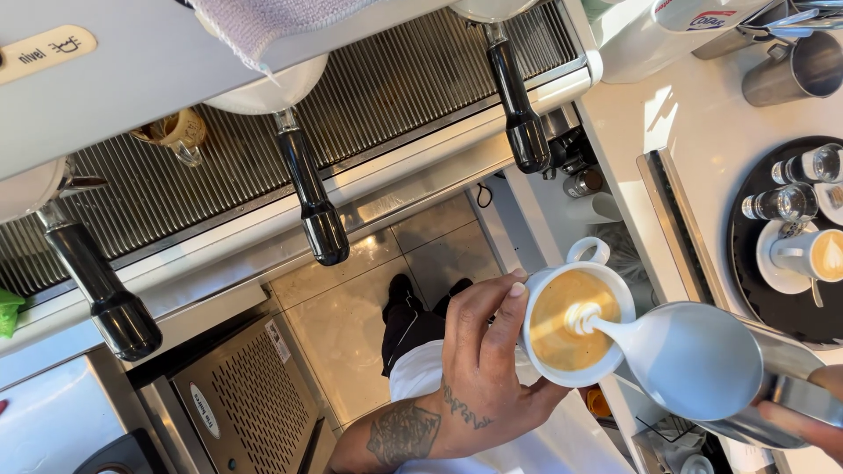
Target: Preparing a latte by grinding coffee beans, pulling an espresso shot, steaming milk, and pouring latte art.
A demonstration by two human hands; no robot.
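Steel milk jug (pixel 746 373), gripped by the right hand (pixel 812 412), streams milk into the nearly full white cup (pixel 580 320) clasped by the left hand (pixel 483 351), its pattern only begun.

- At centre: cup (pixel 580 322) in left hand (pixel 481 351), with pitcher (pixel 720 369) at its 3 o'clock, spout over the rim, held by right hand (pixel 812 412).
- At 10 o'clock of cup: espresso machine (pixel 263 132), three portafilter handles (pixel 312 202) hanging off it.
- At 2 o'clock: tray (pixel 755 272) bearing glasses (pixel 786 202) and a second cup (pixel 812 254).
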